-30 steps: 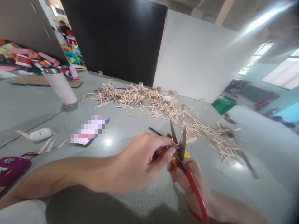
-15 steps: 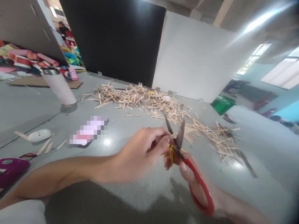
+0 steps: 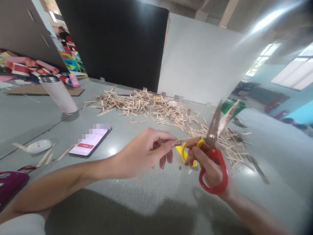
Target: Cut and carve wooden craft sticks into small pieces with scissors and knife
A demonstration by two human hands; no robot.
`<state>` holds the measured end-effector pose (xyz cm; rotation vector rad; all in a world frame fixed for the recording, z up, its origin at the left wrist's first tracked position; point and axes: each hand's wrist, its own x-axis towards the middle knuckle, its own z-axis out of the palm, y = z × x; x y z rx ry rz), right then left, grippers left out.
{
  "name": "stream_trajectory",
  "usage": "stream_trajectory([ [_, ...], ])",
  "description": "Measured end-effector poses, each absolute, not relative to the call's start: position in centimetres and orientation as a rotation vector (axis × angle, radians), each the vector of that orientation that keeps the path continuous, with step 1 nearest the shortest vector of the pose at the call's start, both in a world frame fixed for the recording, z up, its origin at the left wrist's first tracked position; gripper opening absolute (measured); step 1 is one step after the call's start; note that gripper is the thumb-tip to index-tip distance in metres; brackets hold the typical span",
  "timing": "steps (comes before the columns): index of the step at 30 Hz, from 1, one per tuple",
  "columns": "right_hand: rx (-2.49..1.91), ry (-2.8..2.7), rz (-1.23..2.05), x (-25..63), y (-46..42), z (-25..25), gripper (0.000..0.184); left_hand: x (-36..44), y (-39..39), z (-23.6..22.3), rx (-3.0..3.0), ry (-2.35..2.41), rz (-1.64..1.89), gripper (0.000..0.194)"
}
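Observation:
My left hand (image 3: 149, 150) pinches one end of a thin, pale wooden stick (image 3: 187, 140) between thumb and fingertips. The stick's other end reaches the fingers of my right hand (image 3: 205, 160). Red-handled scissors (image 3: 216, 129) are hooked on my right hand, their blades parted and pointing up and away from the stick. A yellow looped thing (image 3: 184, 153) lies around or against my right fingers; its kind is unclear. Beyond both hands spreads a heap of short wooden sticks (image 3: 139, 102) on the grey table (image 3: 137, 202).
A phone (image 3: 89, 143), a white mouse (image 3: 39, 146) and a purple object (image 3: 12, 184) are on the left. Behind them stands a pale bottle (image 3: 58, 94). Black (image 3: 117, 42) and white (image 3: 198, 58) panels rise at the back. A green bin (image 3: 233, 107) is beyond the table.
The scissors have swung up and to the right, away from the stick at my left fingertips. My right fingers now meet the stick's far end.

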<state>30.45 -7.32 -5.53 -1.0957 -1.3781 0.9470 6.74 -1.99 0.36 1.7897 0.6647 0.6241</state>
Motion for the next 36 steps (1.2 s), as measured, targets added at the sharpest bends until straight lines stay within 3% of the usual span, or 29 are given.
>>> stream_trajectory([
  [7,-1.130,-1.383,0.844,31.0,-7.1,-6.1,0.045,7.6,-2.0,-0.8,1.840,0.660,0.539,0.028],
  [12,-1.125,-1.353,0.828,30.2,-8.1,-5.8,0.039,8.1,-2.2,-1.4,1.814,0.691,0.580,0.030],
  [23,-1.140,-1.277,0.954,29.9,-8.8,-6.3,0.038,8.6,-2.7,-3.0,2.115,0.652,0.893,0.010],
  [29,-1.154,-1.294,0.858,29.6,-8.6,-6.0,0.038,7.3,-2.0,-1.0,1.866,0.573,0.465,0.032],
  [36,-1.065,-1.674,1.100,30.4,-8.4,-6.3,0.047,4.9,-2.1,1.7,1.681,0.642,0.763,0.019],
])
